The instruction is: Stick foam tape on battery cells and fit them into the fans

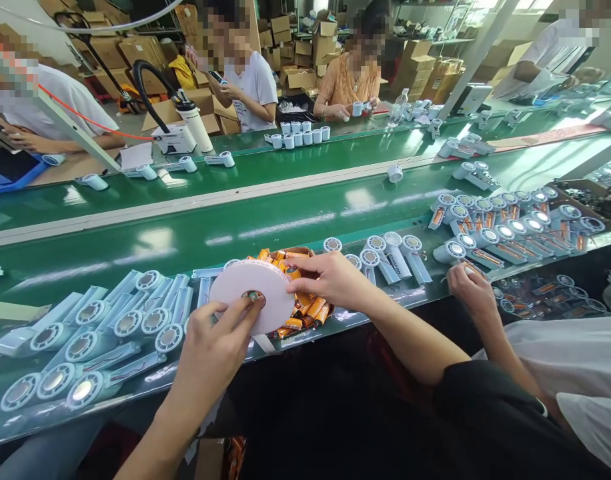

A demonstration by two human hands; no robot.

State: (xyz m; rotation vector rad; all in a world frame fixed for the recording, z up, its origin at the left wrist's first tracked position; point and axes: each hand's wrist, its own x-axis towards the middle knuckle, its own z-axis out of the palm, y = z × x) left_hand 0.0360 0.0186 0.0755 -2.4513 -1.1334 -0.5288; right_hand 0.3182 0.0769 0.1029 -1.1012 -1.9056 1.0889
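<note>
Because its broad face offers little purchase, the white roll [275, 303] above the orange cells [315, 311] is seemingly steadied by the left hand [216, 341] gripping its hub, while the right hand [328, 277] touches its rim, its grip unclear.

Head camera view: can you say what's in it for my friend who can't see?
Left hand and right hand hold a white disc over a pile of orange cylinders. Pale blue parts lie either side on a green workbench, with people beyond.
</note>
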